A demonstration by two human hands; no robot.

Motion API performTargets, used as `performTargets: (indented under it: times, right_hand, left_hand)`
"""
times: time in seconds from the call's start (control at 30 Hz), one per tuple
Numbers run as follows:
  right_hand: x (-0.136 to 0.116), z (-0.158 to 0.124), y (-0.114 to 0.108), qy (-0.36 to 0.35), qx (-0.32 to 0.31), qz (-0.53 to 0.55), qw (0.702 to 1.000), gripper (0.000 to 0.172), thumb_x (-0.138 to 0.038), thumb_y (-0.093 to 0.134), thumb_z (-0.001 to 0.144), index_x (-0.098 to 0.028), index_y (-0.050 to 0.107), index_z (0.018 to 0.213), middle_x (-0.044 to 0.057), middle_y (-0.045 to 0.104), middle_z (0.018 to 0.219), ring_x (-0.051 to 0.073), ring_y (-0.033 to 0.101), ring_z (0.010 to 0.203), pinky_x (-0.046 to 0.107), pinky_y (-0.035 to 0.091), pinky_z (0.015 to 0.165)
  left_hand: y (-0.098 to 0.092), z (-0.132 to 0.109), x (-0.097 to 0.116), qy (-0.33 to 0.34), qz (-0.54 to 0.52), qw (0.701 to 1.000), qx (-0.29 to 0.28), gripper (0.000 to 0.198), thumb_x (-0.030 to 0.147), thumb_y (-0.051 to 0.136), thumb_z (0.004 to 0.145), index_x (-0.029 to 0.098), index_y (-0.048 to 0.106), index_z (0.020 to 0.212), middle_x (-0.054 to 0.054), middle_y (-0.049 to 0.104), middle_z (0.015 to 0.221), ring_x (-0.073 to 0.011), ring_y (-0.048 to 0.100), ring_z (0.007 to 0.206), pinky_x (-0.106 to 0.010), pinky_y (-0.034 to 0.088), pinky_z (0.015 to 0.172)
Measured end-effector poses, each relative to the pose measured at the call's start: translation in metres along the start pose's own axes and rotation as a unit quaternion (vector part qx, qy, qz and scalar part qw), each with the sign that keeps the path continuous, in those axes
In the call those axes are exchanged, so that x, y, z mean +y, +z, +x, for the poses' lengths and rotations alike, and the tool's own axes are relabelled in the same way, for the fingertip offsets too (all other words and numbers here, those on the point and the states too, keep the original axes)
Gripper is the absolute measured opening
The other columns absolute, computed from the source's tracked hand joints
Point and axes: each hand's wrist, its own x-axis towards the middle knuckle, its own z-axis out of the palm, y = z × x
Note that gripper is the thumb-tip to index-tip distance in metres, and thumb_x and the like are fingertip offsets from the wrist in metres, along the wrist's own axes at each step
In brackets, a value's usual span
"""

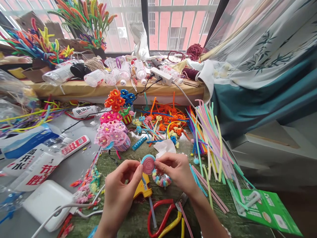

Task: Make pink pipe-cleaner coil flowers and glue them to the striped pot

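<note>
Between my two hands is a flat spiral disc of coiled pipe cleaner (148,166), pink with a light blue rim. My left hand (123,186) pinches its left edge between thumb and fingers. On the opposite edge, my right hand (176,168) grips with thumb and forefinger. Just beneath lies a yellow glue gun (143,190), partly covered by the left hand, with a clear glue stick (153,213) at its rear. A fluffy pastel ring (162,180) rests below the right fingers. Nearer me are red-handled scissors (162,216), with yellow handles beside them.
Pipe-cleaner flower pots (112,134) stand behind my left hand. A bundle of pastel pipe cleaners (210,138) lies right, near a green packet (269,210). A white charger box (48,205) with cables sits left, near plastic bottles (41,168). A power strip (162,76) lies on the sill.
</note>
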Motion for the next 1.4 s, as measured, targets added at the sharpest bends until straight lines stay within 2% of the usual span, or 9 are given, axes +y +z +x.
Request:
performTargets:
  times: [0.17,0.43,0.63,0.83,1.03,1.27,1.4]
  right_hand:
    - [0.000,-0.001,0.001,-0.014,0.011,-0.020,1.000,0.023,-0.040,0.086,0.072,-0.018,0.080,0.075,0.004,0.075,0.066,0.018,0.069,0.055,0.026,0.056,0.053]
    - [0.000,-0.003,0.003,-0.046,-0.001,-0.078,0.996,0.024,-0.040,0.076,0.084,-0.018,0.079,0.076,0.005,0.075,0.070,0.017,0.069,0.059,0.026,0.053,0.057]
    - [0.000,0.000,-0.001,0.030,-0.014,0.025,0.999,0.028,-0.044,0.083,0.075,-0.016,0.076,0.073,0.002,0.072,0.060,0.015,0.066,0.053,0.024,0.052,0.052]
    - [0.004,0.003,-0.005,0.116,-0.082,0.088,0.986,0.035,-0.046,0.086,0.070,-0.014,0.076,0.076,-0.001,0.067,0.053,0.011,0.058,0.042,0.017,0.036,0.036]
    - [0.002,0.002,-0.005,0.122,-0.083,0.090,0.985,0.035,-0.046,0.085,0.071,-0.013,0.075,0.073,0.001,0.069,0.054,0.010,0.059,0.043,0.018,0.040,0.038]
    - [-0.002,0.000,-0.009,0.127,-0.083,0.075,0.986,0.032,-0.044,0.085,0.072,-0.013,0.076,0.072,0.002,0.071,0.055,0.012,0.063,0.044,0.018,0.041,0.039]
    - [-0.002,0.000,-0.010,0.126,-0.089,0.077,0.985,0.029,-0.041,0.085,0.073,-0.013,0.076,0.073,0.002,0.072,0.055,0.012,0.064,0.045,0.016,0.038,0.037]
  left_hand:
    - [0.002,0.000,0.005,0.011,0.005,1.000,0.022,0.020,0.037,0.071,0.078,0.018,0.070,0.073,-0.001,0.068,0.062,-0.0145,0.058,0.054,-0.022,0.048,0.049]
    - [0.003,0.000,0.004,0.013,0.022,1.000,0.014,0.020,0.037,0.069,0.081,0.019,0.070,0.073,0.000,0.069,0.063,-0.0145,0.059,0.055,-0.022,0.049,0.052]
    - [0.001,0.000,0.004,0.006,-0.001,1.000,0.009,0.020,0.038,0.071,0.079,0.019,0.071,0.074,0.000,0.069,0.064,-0.0148,0.060,0.056,-0.021,0.049,0.051]
    - [0.001,-0.002,0.009,0.001,-0.031,0.999,-0.010,0.021,0.039,0.073,0.080,0.020,0.071,0.071,0.002,0.068,0.061,-0.0134,0.060,0.056,-0.019,0.047,0.051]
    - [0.002,-0.005,0.020,-0.059,-0.056,0.997,-0.011,0.032,0.045,0.076,0.076,0.019,0.065,0.061,0.004,0.061,0.053,-0.0105,0.052,0.048,-0.018,0.040,0.046]
    - [-0.007,-0.001,0.019,-0.090,-0.080,0.989,-0.082,0.023,0.041,0.076,0.076,0.018,0.072,0.074,0.001,0.068,0.062,-0.0128,0.059,0.057,-0.019,0.044,0.052]
    - [-0.008,-0.002,0.020,-0.093,-0.089,0.989,-0.072,0.023,0.040,0.077,0.076,0.018,0.071,0.072,0.001,0.069,0.062,-0.0135,0.061,0.057,-0.019,0.046,0.054]
